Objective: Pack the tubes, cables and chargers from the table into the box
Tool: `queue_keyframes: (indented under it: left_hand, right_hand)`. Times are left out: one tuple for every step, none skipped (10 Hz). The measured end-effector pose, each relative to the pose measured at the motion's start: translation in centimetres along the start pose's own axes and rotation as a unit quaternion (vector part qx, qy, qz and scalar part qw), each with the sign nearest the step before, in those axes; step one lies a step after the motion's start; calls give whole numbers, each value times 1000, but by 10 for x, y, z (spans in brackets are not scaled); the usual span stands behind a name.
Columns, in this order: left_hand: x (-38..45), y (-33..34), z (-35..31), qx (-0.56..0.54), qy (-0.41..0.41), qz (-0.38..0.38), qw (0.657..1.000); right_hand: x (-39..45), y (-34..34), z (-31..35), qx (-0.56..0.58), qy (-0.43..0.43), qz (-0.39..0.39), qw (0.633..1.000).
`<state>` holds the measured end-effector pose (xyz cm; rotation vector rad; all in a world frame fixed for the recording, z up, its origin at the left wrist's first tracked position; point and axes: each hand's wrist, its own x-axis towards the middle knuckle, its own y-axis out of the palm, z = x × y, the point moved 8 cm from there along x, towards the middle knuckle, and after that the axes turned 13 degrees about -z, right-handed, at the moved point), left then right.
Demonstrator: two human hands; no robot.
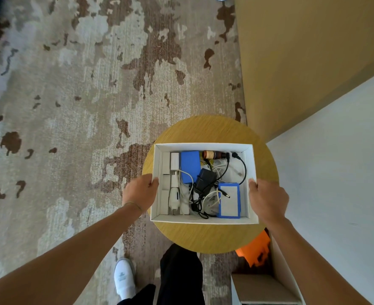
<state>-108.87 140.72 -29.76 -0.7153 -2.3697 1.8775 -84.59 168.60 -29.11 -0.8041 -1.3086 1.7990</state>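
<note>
A white open box (203,146) sits over a small round wooden table (210,236). My left hand (141,192) grips its left wall and my right hand (267,200) grips its right wall. Inside lie white chargers (174,190) along the left, a blue pack (190,165), a black adapter (205,181), tangled black and white cables (200,203), a brown bottle (212,154) at the far side and a blue-edged white-faced pack (229,200) at the near right.
Patterned carpet (71,106) covers the floor to the left. A tan wall panel (302,51) and a white surface (335,161) stand to the right. An orange object (255,247) and an open cardboard box (263,287) lie below the table's right edge.
</note>
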Motion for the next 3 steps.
queue_keyframes:
  left_hand:
    - [2,-1,-1,21,14,29,999]
    - [-2,-10,-5,56,28,84,995]
    - [-8,-31,-14,69,36,90,993]
  right_hand:
    - [1,5,0,-36,-7,44,998]
    - [4,-1,2,-96,-15,101,990]
    - [5,-24,8,-101,17,150,983]
